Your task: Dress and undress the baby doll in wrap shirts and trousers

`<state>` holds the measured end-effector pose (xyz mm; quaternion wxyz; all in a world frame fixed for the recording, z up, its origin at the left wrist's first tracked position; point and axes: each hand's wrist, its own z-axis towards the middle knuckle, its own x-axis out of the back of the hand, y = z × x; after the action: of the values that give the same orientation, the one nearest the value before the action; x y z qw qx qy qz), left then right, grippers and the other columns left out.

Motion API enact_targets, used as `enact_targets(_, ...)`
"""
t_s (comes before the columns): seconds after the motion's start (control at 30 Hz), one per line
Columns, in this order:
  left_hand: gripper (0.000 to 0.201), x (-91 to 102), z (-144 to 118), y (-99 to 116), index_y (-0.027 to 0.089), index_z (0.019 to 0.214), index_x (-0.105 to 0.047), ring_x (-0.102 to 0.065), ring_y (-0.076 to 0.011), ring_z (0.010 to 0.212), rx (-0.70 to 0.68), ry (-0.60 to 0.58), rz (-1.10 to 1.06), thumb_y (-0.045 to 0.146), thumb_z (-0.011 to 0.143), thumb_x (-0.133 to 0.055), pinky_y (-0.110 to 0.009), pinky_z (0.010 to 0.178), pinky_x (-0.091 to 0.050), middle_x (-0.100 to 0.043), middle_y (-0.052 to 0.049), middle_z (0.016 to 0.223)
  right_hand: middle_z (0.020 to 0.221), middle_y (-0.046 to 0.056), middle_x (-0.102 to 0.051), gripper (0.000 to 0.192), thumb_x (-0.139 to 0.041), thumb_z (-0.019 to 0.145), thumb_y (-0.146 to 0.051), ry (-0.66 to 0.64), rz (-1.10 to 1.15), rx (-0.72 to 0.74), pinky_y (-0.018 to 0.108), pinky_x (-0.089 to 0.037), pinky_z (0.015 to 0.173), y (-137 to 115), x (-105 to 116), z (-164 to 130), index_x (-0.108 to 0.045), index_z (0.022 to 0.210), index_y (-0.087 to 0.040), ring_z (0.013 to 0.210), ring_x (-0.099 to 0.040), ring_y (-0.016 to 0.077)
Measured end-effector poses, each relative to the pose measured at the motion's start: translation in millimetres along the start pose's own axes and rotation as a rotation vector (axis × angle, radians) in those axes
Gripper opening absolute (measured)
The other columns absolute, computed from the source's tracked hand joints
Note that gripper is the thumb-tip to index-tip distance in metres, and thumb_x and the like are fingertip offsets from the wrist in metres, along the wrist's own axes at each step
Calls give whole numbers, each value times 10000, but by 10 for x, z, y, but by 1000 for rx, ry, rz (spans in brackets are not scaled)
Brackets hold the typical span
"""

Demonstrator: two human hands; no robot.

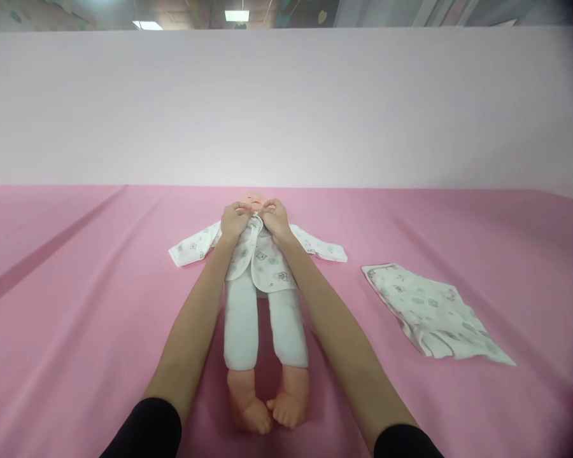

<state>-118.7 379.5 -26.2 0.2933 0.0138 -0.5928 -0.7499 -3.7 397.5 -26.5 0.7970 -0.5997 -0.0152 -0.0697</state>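
Note:
A baby doll (pixel 265 331) lies on its back on the pink sheet (pixel 76 305), feet toward me. It wears a white printed jacket (pixel 262 261) and plain white leggings. My left hand (pixel 233 219) and my right hand (pixel 275 219) both pinch the jacket's collar at the doll's neck, fingers closed on the fabric. The hands hide most of the doll's head. The jacket's sleeves spread flat to each side.
A folded printed cloth (pixel 432 312) lies on the sheet to the right of the doll. A pale wall (pixel 286 108) rises behind the pink surface. Folds run across the sheet at the left.

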Motion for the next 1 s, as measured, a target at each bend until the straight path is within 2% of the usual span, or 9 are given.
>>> enact_targets(0.13, 197, 17, -19, 27, 226, 865, -701, -651, -161, 831, -12, -22, 69, 274, 676, -672, -252, 756, -479, -720, -5, 870, 567, -99, -392, 251, -496, 627, -88, 0, 130, -75, 183, -345, 521, -67, -5, -46, -376, 795, -231, 517, -422, 98)
enact_targets(0.23, 196, 42, -56, 73, 238, 884, -693, -655, -167, 854, -24, -42, 127, 298, 701, -656, -257, 759, -474, -722, 0, 868, 558, -106, -388, 277, -495, 625, -68, -2, 223, -131, 171, -306, 485, -96, -1, -62, -358, 800, -232, 486, -396, 86)
enact_targets(0.4, 211, 77, -109, 163, 246, 928, -674, -650, -177, 942, -83, -82, 233, 322, 732, -650, -266, 813, -467, -723, -5, 957, 540, -109, -409, 263, -532, 633, -98, 21, 263, -162, 165, -303, 464, -81, 18, -50, -358, 781, -230, 457, -377, 75)
enact_targets(0.53, 292, 74, -110, 165, 251, 1002, -652, -648, -182, 970, -129, -121, 248, 286, 713, -670, -272, 834, -469, -724, 0, 957, 546, -97, -423, 214, -578, 635, -158, 31, 243, -111, 172, -346, 479, -6, 24, -13, -403, 741, -219, 474, -412, 75)
enact_targets(0.67, 281, 48, -82, 107, 243, 995, -644, -652, -175, 964, -192, -95, 181, 224, 714, -658, -274, 850, -470, -722, 1, 963, 638, -53, -546, 165, -598, 636, -206, 81, 134, -38, 217, -448, 594, 57, 30, 19, -497, 767, -201, 600, -542, 113)
enact_targets(0.77, 263, 22, -45, 52, 228, 967, -647, -661, -170, 929, -204, -80, 73, 189, 707, -649, -271, 826, -484, -721, -7, 958, 768, -3, -640, 136, -586, 657, -213, 95, 28, 49, 254, -480, 725, 46, 43, 8, -570, 789, -181, 738, -606, 141)
enact_targets(0.93, 245, -24, 2, 13, 192, 959, -648, -674, -157, 847, -136, -22, -166, 186, 716, -616, -270, 799, -505, -725, -32, 922, 895, 22, -695, 119, -559, 713, -166, -3, -232, 205, 277, -471, 834, -45, 36, -72, -627, 809, -178, 820, -639, 153)
enact_targets(1.0, 225, -18, 4, 35, 184, 942, -649, -673, -154, 825, -130, -16, -196, 193, 720, -608, -271, 798, -508, -725, -35, 892, 927, 29, -701, 160, -521, 752, -144, -21, -377, 262, 293, -461, 866, -100, 25, -111, -647, 840, -186, 861, -641, 165)
